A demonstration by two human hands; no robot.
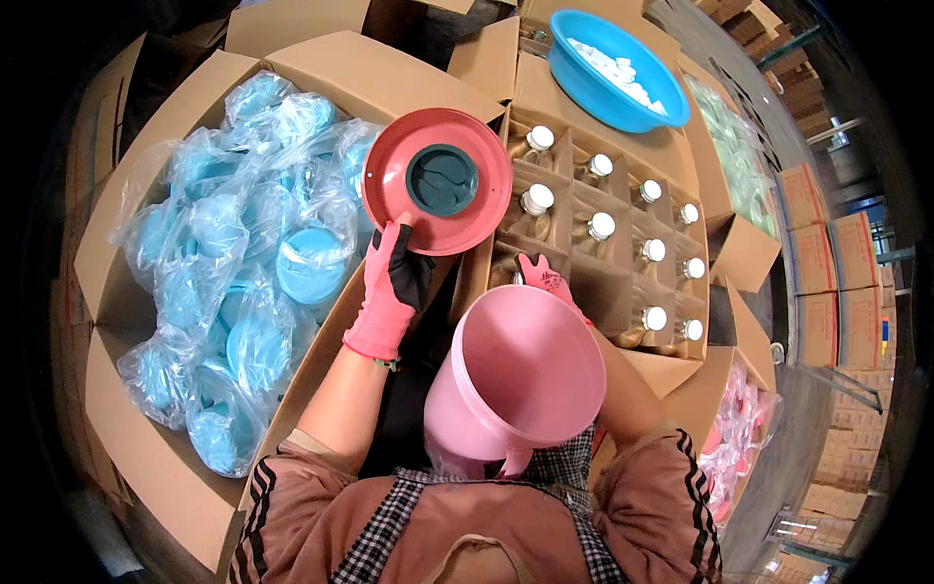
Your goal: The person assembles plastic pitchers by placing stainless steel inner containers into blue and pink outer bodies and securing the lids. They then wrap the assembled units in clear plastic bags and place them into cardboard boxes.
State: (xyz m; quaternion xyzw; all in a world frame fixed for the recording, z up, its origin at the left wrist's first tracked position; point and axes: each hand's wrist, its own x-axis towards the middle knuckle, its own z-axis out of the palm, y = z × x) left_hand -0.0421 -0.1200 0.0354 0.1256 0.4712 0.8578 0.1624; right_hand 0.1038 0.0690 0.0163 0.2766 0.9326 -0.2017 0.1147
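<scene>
My left hand [387, 282], in a pink and black glove, grips the edge of a round red-pink lid [390, 193]. The lid's underside faces me, with a dark green disc [443, 180] at its centre. Close to my body sits a pink plastic jug [525, 375], tilted with its wide mouth toward me and nothing inside. Behind its rim, my right hand [547, 279] in a pink glove is over the near left compartments of a carton of bottles [601, 227]. The jug hides most of that hand, so its grip is unclear.
On the left stands an open carton [161, 477] of bagged light-blue plastic jugs [219, 229]. A blue basin [593, 83] of small white pieces rests at the bottle carton's far end. To the right are cartons with bagged green goods [735, 146] and pink goods [735, 419], and stacked boxes [812, 258].
</scene>
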